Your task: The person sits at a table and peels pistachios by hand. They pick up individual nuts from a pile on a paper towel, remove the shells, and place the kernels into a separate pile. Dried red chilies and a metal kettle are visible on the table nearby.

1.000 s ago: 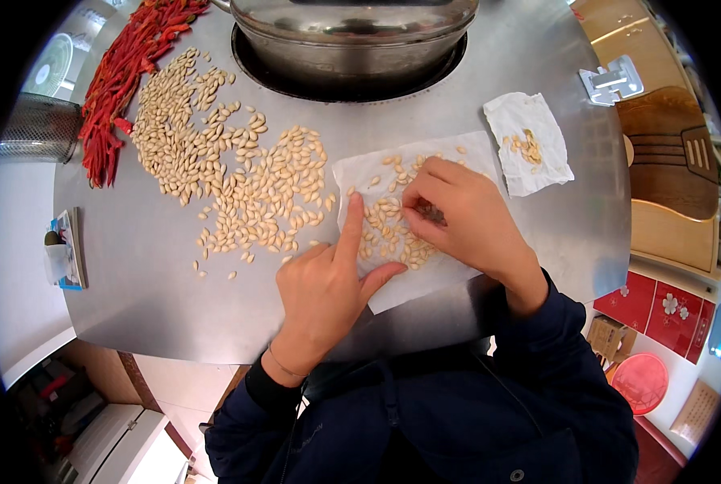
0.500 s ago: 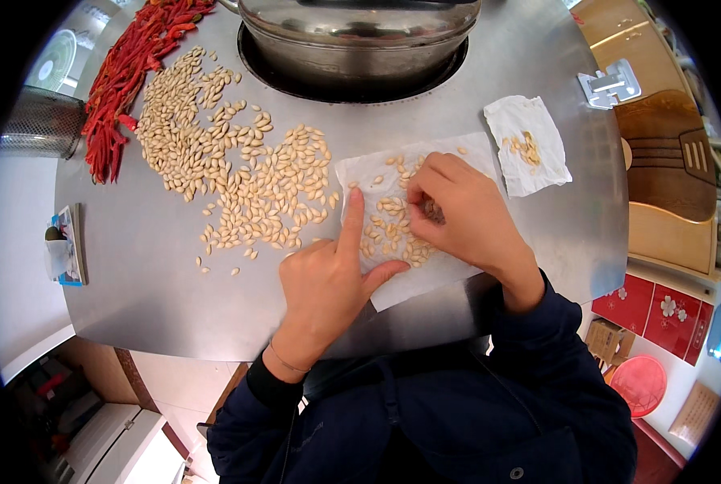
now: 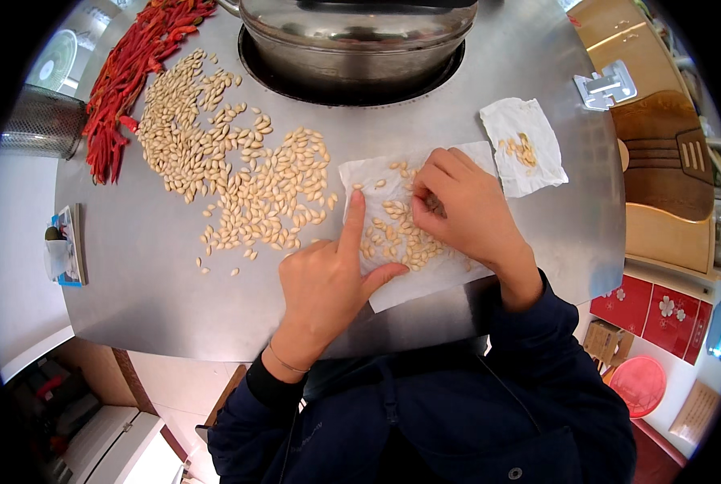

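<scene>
My left hand (image 3: 324,286) rests at the left side of a white paper sheet (image 3: 392,290), index finger stretched to a seed near its upper corner and thumb spread out. My right hand (image 3: 465,214) is over pale seeds (image 3: 401,230) scattered on that sheet, fingers curled into a pinch; what is between the fingertips is hidden. Left of the sheet, a large spread of similar seeds (image 3: 239,194) lies on the steel table (image 3: 134,282). Right of it, a crumpled white paper (image 3: 522,121) holds a small heap of yellowish bits (image 3: 524,152).
Dried red chillies (image 3: 118,89) lie along the upper left beside a mesh container (image 3: 37,121). A lidded steel pot (image 3: 352,44) sits in the table's round recess. A small paper stack (image 3: 74,246) is at the left edge, a metal fitting (image 3: 606,85) at the right, near wooden chairs (image 3: 659,153).
My right hand has shifted slightly up and to the right over the sheet, still pinched. My left hand keeps its pointing shape at nearly the same spot.
</scene>
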Demonstrator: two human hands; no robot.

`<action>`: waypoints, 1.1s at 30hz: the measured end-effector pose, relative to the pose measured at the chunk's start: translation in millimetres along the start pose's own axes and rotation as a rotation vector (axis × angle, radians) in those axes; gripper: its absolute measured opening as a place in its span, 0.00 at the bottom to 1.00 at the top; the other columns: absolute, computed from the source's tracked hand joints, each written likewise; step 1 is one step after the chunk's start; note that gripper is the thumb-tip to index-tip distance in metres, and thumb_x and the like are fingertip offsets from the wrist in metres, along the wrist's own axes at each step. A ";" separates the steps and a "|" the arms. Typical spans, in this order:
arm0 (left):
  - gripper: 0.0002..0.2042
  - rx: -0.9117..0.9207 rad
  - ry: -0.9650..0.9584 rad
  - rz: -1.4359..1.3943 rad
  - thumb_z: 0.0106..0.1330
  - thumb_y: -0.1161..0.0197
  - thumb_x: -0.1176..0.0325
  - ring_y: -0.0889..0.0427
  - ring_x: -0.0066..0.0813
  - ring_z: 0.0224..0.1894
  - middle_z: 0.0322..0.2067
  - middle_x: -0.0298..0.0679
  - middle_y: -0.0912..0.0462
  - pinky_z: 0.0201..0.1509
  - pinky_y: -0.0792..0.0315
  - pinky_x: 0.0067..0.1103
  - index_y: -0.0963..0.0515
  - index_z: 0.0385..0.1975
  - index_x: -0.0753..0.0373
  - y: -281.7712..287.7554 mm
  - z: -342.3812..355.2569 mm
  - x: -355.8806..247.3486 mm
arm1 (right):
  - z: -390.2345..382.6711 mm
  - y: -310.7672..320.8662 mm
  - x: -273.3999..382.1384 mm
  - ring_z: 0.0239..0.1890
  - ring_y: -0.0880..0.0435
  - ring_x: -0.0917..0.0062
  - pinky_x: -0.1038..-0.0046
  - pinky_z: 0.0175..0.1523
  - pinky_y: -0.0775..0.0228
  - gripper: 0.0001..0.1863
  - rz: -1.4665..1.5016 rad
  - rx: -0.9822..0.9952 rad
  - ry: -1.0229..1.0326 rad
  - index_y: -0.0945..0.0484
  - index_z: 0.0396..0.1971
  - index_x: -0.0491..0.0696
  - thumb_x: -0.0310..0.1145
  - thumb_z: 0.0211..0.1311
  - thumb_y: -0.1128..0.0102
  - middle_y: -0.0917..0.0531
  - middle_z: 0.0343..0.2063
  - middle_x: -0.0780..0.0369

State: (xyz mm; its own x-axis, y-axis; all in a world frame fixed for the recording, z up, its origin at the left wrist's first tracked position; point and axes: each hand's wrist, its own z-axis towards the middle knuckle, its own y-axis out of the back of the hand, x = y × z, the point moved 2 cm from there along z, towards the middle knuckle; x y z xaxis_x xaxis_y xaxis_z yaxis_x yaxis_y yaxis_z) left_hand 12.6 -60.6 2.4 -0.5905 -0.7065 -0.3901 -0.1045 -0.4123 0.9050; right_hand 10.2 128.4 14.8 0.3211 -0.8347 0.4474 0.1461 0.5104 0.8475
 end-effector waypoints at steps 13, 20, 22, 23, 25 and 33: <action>0.50 0.013 0.003 0.025 0.39 0.28 0.38 0.28 0.25 0.11 0.09 0.32 0.30 0.17 0.36 0.20 0.34 0.64 0.61 0.3 1.0 0.2 | -6.9 -1.7 6.7 0.33 0.27 0.67 0.69 0.36 0.30 0.10 0.081 0.038 0.066 0.26 0.23 0.47 0.26 0.38 0.35 0.27 0.27 0.62; 0.50 -0.036 -0.015 0.029 0.40 0.30 0.36 0.28 0.27 0.11 0.08 0.32 0.30 0.17 0.36 0.21 0.34 0.63 0.62 -5.1 -0.5 3.6 | -1.4 -17.4 28.1 0.34 0.27 0.66 0.68 0.37 0.31 0.12 0.102 -0.046 0.219 0.27 0.26 0.47 0.24 0.40 0.34 0.26 0.30 0.62; 0.50 0.008 -0.021 0.037 0.40 0.30 0.37 0.28 0.28 0.10 0.09 0.34 0.29 0.15 0.36 0.22 0.33 0.61 0.66 1.1 1.1 0.8 | -5.2 -16.5 17.2 0.34 0.27 0.66 0.68 0.37 0.31 0.12 0.054 -0.028 0.185 0.27 0.26 0.47 0.24 0.40 0.34 0.26 0.30 0.62; 0.50 0.001 -0.017 0.028 0.40 0.30 0.37 0.28 0.28 0.10 0.09 0.34 0.29 0.15 0.36 0.22 0.33 0.61 0.66 1.0 0.8 1.0 | -7.0 -12.5 13.2 0.34 0.27 0.66 0.68 0.37 0.31 0.12 0.038 -0.014 0.151 0.27 0.26 0.47 0.24 0.40 0.34 0.27 0.30 0.61; 0.50 -0.011 -0.010 0.006 0.40 0.30 0.37 0.28 0.28 0.10 0.09 0.34 0.29 0.15 0.36 0.22 0.33 0.61 0.66 -1.2 -0.2 1.4 | -10.5 -5.3 6.8 0.34 0.27 0.65 0.68 0.37 0.31 0.12 0.005 0.014 0.079 0.27 0.26 0.47 0.24 0.40 0.35 0.27 0.30 0.61; 0.50 -0.046 -0.032 0.033 0.40 0.31 0.35 0.28 0.27 0.10 0.09 0.33 0.29 0.16 0.36 0.22 0.33 0.61 0.65 -3.2 0.9 1.6 | -2.9 -19.5 29.8 0.34 0.27 0.65 0.69 0.37 0.31 0.12 0.032 -0.097 0.172 0.26 0.27 0.46 0.23 0.39 0.36 0.26 0.31 0.60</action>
State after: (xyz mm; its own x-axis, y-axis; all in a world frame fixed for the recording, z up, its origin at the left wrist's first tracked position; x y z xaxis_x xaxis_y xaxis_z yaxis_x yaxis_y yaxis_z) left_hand 11.3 -59.9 -1.0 -0.6188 -0.7015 -0.3536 -0.0483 -0.4153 0.9084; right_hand 19.7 94.1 10.8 0.4813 -0.7741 0.4112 0.2201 0.5608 0.7982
